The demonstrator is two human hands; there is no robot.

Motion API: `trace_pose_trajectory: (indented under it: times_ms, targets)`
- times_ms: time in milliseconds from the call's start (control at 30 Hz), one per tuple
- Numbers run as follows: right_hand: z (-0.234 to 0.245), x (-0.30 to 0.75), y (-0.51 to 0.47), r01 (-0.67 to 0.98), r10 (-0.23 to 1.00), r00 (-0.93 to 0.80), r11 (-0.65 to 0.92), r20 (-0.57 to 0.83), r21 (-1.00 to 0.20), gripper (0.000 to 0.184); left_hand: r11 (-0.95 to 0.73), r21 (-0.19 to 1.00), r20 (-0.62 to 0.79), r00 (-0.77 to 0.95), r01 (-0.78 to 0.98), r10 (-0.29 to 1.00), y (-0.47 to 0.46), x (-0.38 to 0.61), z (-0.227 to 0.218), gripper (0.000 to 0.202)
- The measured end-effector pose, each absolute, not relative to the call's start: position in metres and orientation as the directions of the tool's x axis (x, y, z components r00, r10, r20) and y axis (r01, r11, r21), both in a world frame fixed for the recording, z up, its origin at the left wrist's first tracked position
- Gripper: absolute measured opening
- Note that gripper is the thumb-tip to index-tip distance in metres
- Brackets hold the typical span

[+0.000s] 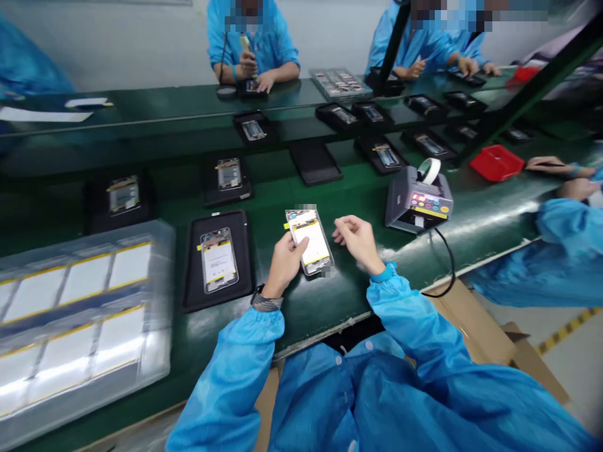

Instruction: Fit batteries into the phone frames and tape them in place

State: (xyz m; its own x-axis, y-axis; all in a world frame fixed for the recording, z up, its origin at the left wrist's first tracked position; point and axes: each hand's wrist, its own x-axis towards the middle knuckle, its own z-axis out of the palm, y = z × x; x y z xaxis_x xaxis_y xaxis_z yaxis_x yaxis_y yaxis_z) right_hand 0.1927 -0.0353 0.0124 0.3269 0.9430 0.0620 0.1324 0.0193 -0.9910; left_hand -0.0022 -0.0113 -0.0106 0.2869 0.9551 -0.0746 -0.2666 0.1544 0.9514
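My left hand (284, 262) is closed around the lower left side of an opened smartphone body (315, 243), its thumb lying over the white battery inside. The phone is raised a little off the green bench and tilted, with a yellow tab sticking out at its upper left. Just right of the phone is my right hand (360, 242), thumb and fingers drawn together in a pinch. Whatever is between those fingertips, if anything, is too small to make out. To the left, a second phone body (219, 260) with a white battery lies in a black tray (192, 282).
A tape dispenser (419, 201) with a lit panel stands at the right, its cable hanging over the edge. A clear tray (162, 276) of white batteries fills the left. Black trays, one a bare tray (315, 162), line the conveyor. A red bin (497, 163) and co-workers are beyond.
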Motion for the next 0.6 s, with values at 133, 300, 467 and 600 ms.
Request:
trace_pose_trajectory:
  times_ms: [133, 300, 467, 600]
  targets:
    - [0.027, 0.271, -0.081, 0.247, 0.678, 0.716, -0.024, 0.166, -0.969, 0.038, 0.186, 0.937, -0.139, 0.174, -0.297, 0.975, -0.006, -0.008, -0.009, 0.066]
    - [0.038, 0.343, -0.111, 0.242, 0.503, 0.853, -0.147, 0.138, -0.959, 0.024, 0.197, 0.935, -0.158, 0.152, -0.296, 0.976, -0.006, -0.008, -0.009, 0.062]
    - [0.04, 0.345, -0.103, 0.08, 0.582, 0.812, -0.174, -0.037, -0.981, 0.024, 0.226, 0.936, -0.182, 0.179, -0.27, 0.967, -0.007, -0.006, -0.012, 0.057]
    - [0.04, 0.335, -0.096, 0.043, 0.591, 0.804, -0.174, -0.069, -0.984, 0.02, 0.24, 0.94, -0.197, 0.191, -0.241, 0.962, -0.006, -0.006, -0.016, 0.056]
